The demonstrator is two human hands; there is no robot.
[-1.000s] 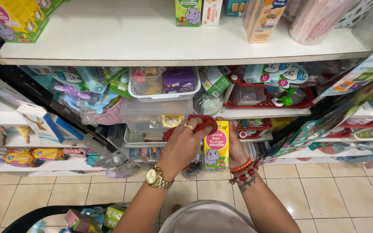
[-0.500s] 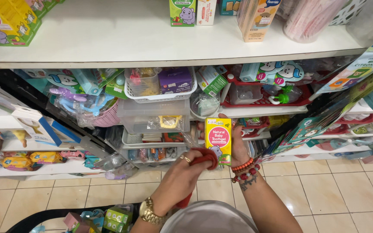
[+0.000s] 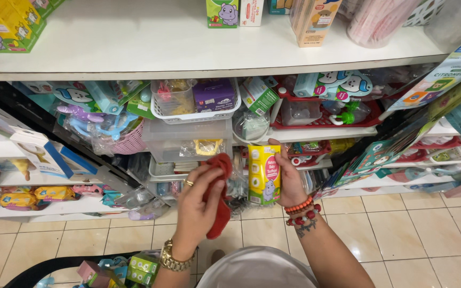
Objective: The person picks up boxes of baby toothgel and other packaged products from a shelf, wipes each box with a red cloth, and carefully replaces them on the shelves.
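Note:
My right hand (image 3: pixel 290 178) grips a small yellow and green carton (image 3: pixel 264 174) upright in front of the lower shelves; red bead bracelets circle that wrist. My left hand (image 3: pixel 198 205), with a ring and a gold watch, holds a red cloth (image 3: pixel 221 202) just left of the carton, apart from it. Both hands hang over the tiled floor, below the white top shelf (image 3: pixel 150 53).
Shelves are packed with baby goods: a white basket (image 3: pixel 196 101), clear drawers (image 3: pixel 188 140), a red tray (image 3: pixel 326 114), a pink basket (image 3: pixel 129 143), boxed items at left and right. More small boxes (image 3: pixel 134 265) lie low at the bottom left. Beige floor tiles lie below.
The red cloth has come off the carton and moved down and left with my left hand. My right hand has kept the carton upright, lifting it slightly.

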